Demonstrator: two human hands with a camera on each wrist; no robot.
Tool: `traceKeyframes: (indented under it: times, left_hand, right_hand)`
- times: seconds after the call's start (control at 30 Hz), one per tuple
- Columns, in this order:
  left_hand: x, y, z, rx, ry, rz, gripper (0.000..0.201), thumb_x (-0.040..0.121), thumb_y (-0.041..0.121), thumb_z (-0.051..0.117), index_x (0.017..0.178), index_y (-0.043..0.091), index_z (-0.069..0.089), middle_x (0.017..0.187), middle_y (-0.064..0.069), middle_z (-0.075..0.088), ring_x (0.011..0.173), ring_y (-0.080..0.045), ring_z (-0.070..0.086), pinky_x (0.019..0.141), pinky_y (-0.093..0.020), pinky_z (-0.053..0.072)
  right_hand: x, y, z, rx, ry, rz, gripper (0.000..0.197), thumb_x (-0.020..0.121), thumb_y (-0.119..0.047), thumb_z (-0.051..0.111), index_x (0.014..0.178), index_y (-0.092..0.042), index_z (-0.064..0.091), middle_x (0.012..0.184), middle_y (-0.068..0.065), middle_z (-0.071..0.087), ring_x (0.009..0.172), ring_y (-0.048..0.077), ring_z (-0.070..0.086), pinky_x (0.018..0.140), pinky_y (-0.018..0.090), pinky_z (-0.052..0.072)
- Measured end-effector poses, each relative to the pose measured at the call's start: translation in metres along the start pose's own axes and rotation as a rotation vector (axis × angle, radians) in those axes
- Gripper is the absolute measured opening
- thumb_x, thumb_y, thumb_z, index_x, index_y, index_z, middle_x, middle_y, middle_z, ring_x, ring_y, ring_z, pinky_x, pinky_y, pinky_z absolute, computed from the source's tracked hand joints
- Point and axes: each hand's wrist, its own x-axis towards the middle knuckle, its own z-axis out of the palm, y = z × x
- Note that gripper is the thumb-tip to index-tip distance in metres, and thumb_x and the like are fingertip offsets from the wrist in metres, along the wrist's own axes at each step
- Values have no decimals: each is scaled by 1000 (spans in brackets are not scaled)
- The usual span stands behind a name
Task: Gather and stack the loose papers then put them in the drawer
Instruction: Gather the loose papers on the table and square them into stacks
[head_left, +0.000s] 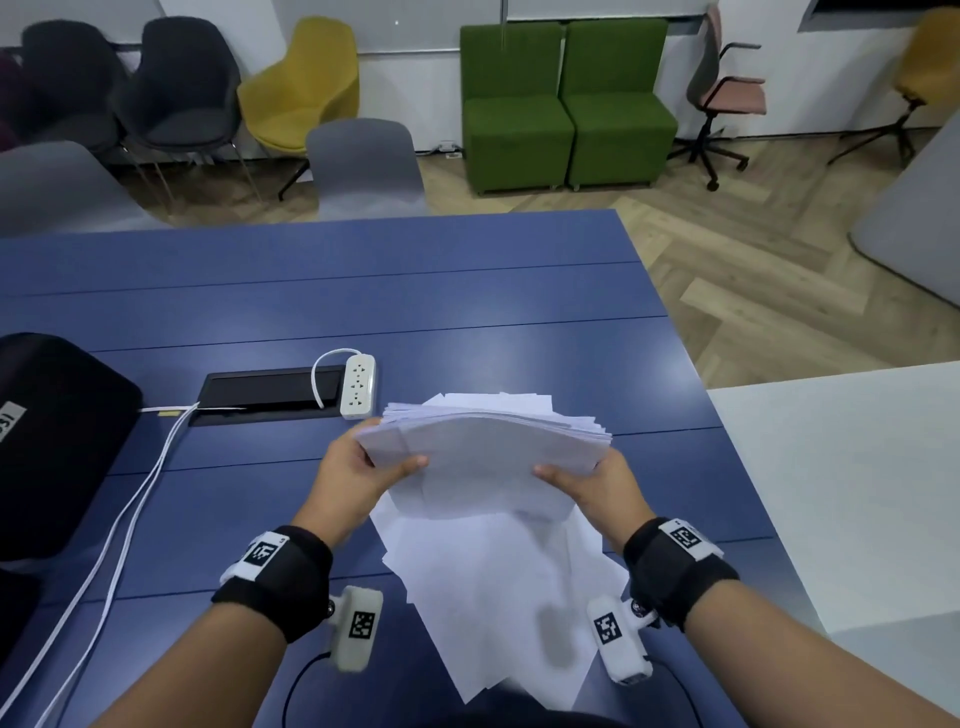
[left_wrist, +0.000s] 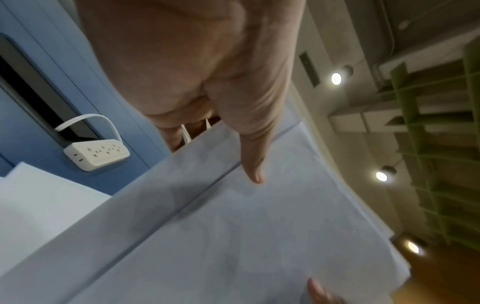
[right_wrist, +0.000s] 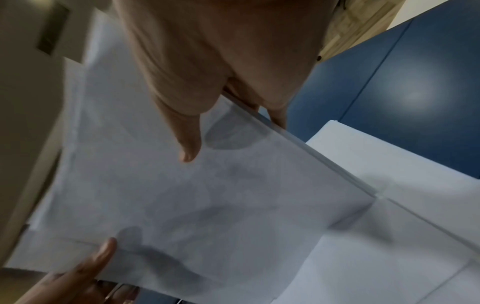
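A thick stack of white papers (head_left: 483, 457) is held upright above the blue table (head_left: 363, 291), its edges uneven at the top. My left hand (head_left: 363, 467) grips its left side, thumb on the near face and fingers behind. My right hand (head_left: 587, 480) grips the right side the same way. The left wrist view shows my thumb (left_wrist: 255, 164) pressed on the stack (left_wrist: 259, 236); the right wrist view shows my thumb (right_wrist: 189, 144) on the stack (right_wrist: 182, 195). Several loose sheets (head_left: 493, 597) lie spread on the table below the stack. No drawer is in view.
A white power strip (head_left: 357, 385) with its cable lies beside a black cable slot (head_left: 270, 392) left of the papers. A black bag (head_left: 57, 441) sits at the left edge. A white surface (head_left: 841, 493) adjoins the table on the right. Chairs stand beyond.
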Motion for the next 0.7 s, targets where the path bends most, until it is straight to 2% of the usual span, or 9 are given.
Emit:
traceKeyframes:
  times: [0.07, 0.13, 0.2, 0.27, 0.37, 0.47, 0.53, 0.6, 0.7]
  left_hand:
    - [0, -3, 2, 28, 18, -1, 28, 87, 1, 85, 112, 13, 80, 106, 0, 83, 96, -23, 76, 78, -17, 57]
    - [0, 2, 3, 2, 52, 10, 23, 88, -1, 83, 108, 10, 80, 101, 0, 84, 93, -20, 76, 76, -18, 59]
    - [1, 8, 1, -68, 70, 19, 25, 88, 0, 83, 112, 7, 79, 106, -6, 84, 101, -24, 78, 86, -29, 63]
    - [3, 9, -2, -98, 38, 26, 36, 87, 2, 86, 121, 9, 76, 116, -9, 82, 111, -28, 77, 98, -41, 61]
    - [3, 1, -5, -22, -8, 11, 59, 77, 15, 97, 129, 21, 69, 127, -2, 77, 121, -25, 73, 104, -43, 56]
    - [0, -6, -2, -26, 4, -11, 52, 83, 11, 93, 129, 20, 71, 125, -1, 79, 119, -23, 73, 102, -38, 58]
    - [-2, -1, 0, -21, 50, -1, 35, 90, 4, 84, 122, 15, 73, 116, -3, 81, 111, -24, 75, 89, -25, 60]
    - [-5, 6, 1, -44, 85, 41, 29, 93, 1, 79, 119, 13, 74, 112, 0, 82, 105, -18, 77, 81, -19, 59]
    - [-4, 15, 2, -118, 127, 78, 32, 94, 0, 77, 123, 12, 71, 114, 0, 81, 102, -11, 76, 81, -18, 58]
  right_hand:
    - [2, 3, 0, -10, 46, 18, 25, 90, -14, 84, 114, -18, 79, 107, -6, 83, 103, 14, 78, 101, 44, 60]
    - [3, -1, 0, 17, 67, 10, 21, 92, -14, 82, 112, -17, 80, 108, -4, 83, 103, 17, 78, 96, 42, 61]
    - [3, -11, -2, 63, 69, -17, 21, 92, -11, 80, 113, -14, 79, 107, -3, 83, 100, 16, 78, 86, 31, 60]
    - [1, -15, -4, 95, 51, -41, 25, 90, -8, 82, 114, -13, 78, 108, -3, 83, 98, 12, 79, 81, 22, 59]
    - [0, -8, -3, 83, 9, -32, 40, 84, -5, 87, 120, -12, 75, 114, 0, 82, 105, 16, 78, 92, 30, 62]
    - [-1, -3, -2, 26, 39, 9, 32, 85, -6, 86, 115, -14, 78, 109, -3, 83, 103, 16, 79, 100, 42, 61]
    - [0, -5, -1, -6, 51, 5, 26, 89, -9, 83, 114, -16, 79, 108, -5, 83, 102, 14, 79, 101, 44, 60]
    - [-1, -13, 2, 10, 64, -7, 26, 91, -10, 81, 116, -15, 78, 110, -3, 83, 104, 17, 78, 100, 43, 60]
    - [-1, -24, 2, 52, 78, -45, 25, 92, -8, 80, 115, -15, 77, 111, -1, 82, 105, 20, 78, 95, 37, 61]
